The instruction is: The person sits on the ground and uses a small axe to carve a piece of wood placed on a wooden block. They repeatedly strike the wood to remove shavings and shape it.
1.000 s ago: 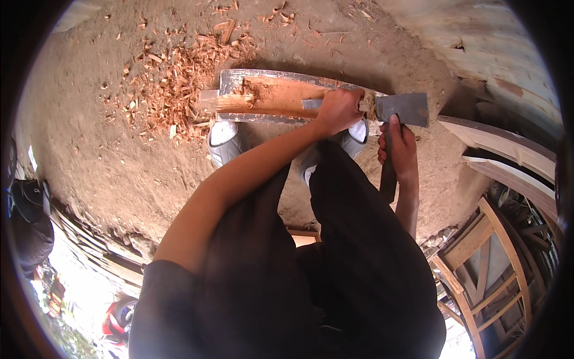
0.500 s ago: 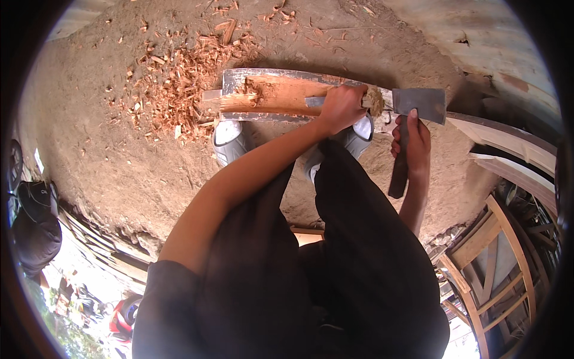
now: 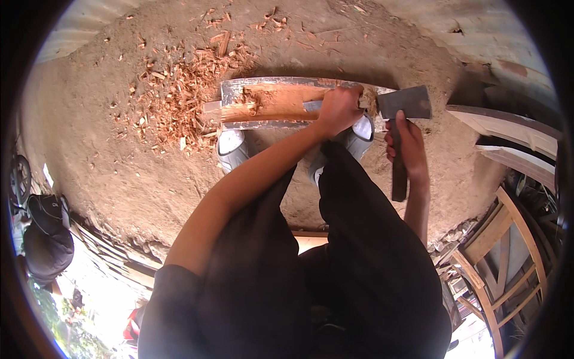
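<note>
A hollowed, curved piece of wood (image 3: 278, 108) lies crosswise before me, its orange-brown inside rough with cuts and its edges worn grey. My left hand (image 3: 341, 111) is closed around a chisel (image 3: 312, 106), whose flat blade points left along the hollow. The chisel's frayed butt (image 3: 369, 103) sticks out on the right of the fist. In my right hand (image 3: 408, 146) is a hatchet (image 3: 405, 103) with a broad grey head and dark handle, the thumb lying up against the head. The head's left end is close to the chisel's butt; I cannot tell if they touch.
Wood shavings (image 3: 185, 90) are heaped on the dirt floor left of the workpiece. My shoes (image 3: 232, 146) stand at its near edge. Curved wooden pieces (image 3: 508, 122) and a wooden frame (image 3: 508, 239) lie at the right. A dark bag (image 3: 48, 239) is at the far left.
The hatchet has moved left, its head now close to the chisel's butt and slightly tilted. My left hand keeps its hold on the chisel. The whole view has shifted slightly.
</note>
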Demonstrator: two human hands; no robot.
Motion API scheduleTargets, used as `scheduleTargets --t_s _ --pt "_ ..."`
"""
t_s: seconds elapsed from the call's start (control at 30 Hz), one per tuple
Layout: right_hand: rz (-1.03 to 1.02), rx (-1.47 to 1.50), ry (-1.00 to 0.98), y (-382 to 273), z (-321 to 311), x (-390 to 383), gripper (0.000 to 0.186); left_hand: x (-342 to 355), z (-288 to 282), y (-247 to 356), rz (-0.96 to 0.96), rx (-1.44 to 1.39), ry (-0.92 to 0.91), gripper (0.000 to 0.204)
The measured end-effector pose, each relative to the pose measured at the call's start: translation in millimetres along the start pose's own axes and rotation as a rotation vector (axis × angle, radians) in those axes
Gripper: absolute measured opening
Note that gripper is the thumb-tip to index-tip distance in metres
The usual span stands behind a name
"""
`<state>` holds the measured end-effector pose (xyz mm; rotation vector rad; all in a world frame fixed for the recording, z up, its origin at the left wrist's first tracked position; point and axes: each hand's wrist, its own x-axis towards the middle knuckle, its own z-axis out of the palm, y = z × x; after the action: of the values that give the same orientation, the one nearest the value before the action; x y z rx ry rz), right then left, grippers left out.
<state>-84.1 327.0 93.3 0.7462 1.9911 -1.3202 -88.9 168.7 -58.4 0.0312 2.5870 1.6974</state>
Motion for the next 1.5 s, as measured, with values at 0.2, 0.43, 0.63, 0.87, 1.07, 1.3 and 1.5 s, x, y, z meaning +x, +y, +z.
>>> scheduleTargets --t_s 0.2,0.43,0.63,0.87,1.07,1.3,1.5 --pt "-0.123 0.074 0.114 1.5 -2.9 1.1 0.054 3.2 5.7 -3.7 0.018 0.098 -0.027 0.025" --pt "-0.029 0.074 0.048 9.2 -17.7 3.2 0.053 -4.5 7.2 -3.0 0.039 0.11 -0.087 0.024" --pt "-0.051 0.049 0.051 27.2 -0.7 4.1 0.052 -1.9 9.3 -8.1 0.079 0.083 -0.078 0.021" --pt "-0.148 0.101 0.198 29.1 7.9 -9.7 0.051 -6.5 11.3 -6.8 0.113 0.038 -0.059 0.021" --pt "-0.047 0.048 0.033 23.2 -8.6 -10.5 0.05 -10.5 7.0 -11.6 0.119 0.053 -0.072 0.02" --pt "-0.053 -0.001 -0.001 29.0 -3.4 -2.8 0.053 -10.0 5.4 -8.9 0.147 0.021 -0.056 0.02" --pt "-0.218 0.061 0.194 18.6 7.0 -17.1 0.051 -9.6 7.7 -9.3 0.15 0.016 -0.032 0.022"
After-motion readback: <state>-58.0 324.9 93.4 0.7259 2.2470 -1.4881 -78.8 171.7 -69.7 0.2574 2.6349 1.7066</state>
